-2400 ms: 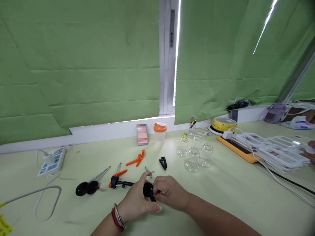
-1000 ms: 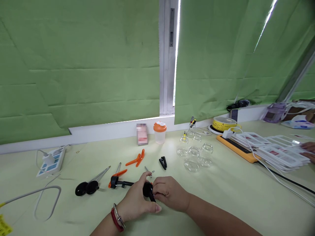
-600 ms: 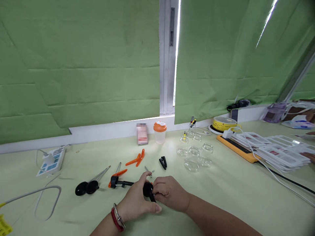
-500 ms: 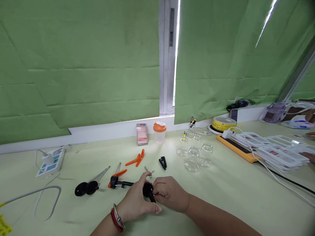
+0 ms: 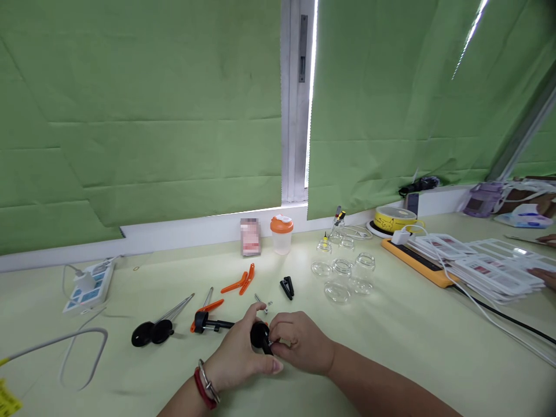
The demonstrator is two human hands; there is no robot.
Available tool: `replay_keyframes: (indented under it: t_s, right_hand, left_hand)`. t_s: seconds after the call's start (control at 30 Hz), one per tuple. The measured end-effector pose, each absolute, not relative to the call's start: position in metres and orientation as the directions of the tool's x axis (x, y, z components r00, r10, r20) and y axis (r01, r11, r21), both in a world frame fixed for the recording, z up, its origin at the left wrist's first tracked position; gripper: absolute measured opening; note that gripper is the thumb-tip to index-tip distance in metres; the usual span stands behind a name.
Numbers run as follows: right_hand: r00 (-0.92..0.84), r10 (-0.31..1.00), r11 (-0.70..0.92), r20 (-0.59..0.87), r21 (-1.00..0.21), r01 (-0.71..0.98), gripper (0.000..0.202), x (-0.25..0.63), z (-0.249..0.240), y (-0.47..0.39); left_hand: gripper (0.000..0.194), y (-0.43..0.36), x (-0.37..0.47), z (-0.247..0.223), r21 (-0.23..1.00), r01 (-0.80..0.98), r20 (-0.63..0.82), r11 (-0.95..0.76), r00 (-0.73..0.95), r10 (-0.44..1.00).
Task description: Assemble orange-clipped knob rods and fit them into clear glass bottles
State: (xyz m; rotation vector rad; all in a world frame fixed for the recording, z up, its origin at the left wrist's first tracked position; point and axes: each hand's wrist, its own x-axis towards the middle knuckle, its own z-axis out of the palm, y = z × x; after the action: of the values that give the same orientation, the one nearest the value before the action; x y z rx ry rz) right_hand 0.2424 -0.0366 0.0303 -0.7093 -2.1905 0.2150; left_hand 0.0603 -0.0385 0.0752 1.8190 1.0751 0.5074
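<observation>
My left hand (image 5: 243, 350) curls round a black plastic part with a round head (image 5: 260, 335), thumb below and index finger above. My right hand (image 5: 302, 341) pinches at that part's right side; a small shiny bit shows by the fingertips, too small to name. Left of my hand lies a black rod-like piece (image 5: 221, 324) with a cup-shaped end. Near it are orange handle pieces (image 5: 212, 307), and two black discs with metal rods (image 5: 152, 333). Beyond my fingers lie small metal bits (image 5: 264, 307) and black plastic pieces (image 5: 287, 287).
Clear glass jars (image 5: 343, 269) stand right of centre. An orange-lidded cup (image 5: 282, 234) is by the wall. At right are an orange power strip (image 5: 417, 263) and stacked white cards (image 5: 495, 272), with another person's hand (image 5: 545, 278). A white power strip (image 5: 89, 286) lies left.
Both hands stay almost in place, with the black part shifted very slightly left. At far right, another person's hand and a thin flat item have moved a little.
</observation>
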Motion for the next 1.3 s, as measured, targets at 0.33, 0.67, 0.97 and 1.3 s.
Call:
replay_keyframes:
  t_s: [0.33, 0.67, 0.97, 1.3]
  right_hand:
    - [-0.54, 0.545, 0.836, 0.642, -0.365, 0.41, 0.009, 0.2445, 0.0288, -0.0362]
    - [-0.54, 0.559, 0.827, 0.629, -0.376, 0.419, 0.012, 0.2446, 0.0306, -0.037]
    - [-0.57, 0.554, 0.83, 0.606, -0.343, 0.441, 0.01, 0.2445, 0.0284, -0.0359]
    - [-0.576, 0.548, 0.833, 0.607, -0.337, 0.438, 0.01, 0.2448, 0.0292, -0.0361]
  left_hand:
    - [0.093, -0.0385, 0.0601, 0.075, 0.868, 0.466, -0.115, -0.172, 0.525, 0.843]
    - [0.092, -0.0393, 0.06, 0.0758, 0.872, 0.455, -0.106, -0.183, 0.54, 0.835]
    - [0.091, -0.04, 0.061, 0.0797, 0.873, 0.452, -0.113, -0.184, 0.554, 0.825]
    - [0.091, -0.0385, 0.0585, 0.0728, 0.882, 0.433, -0.098, -0.187, 0.557, 0.825]
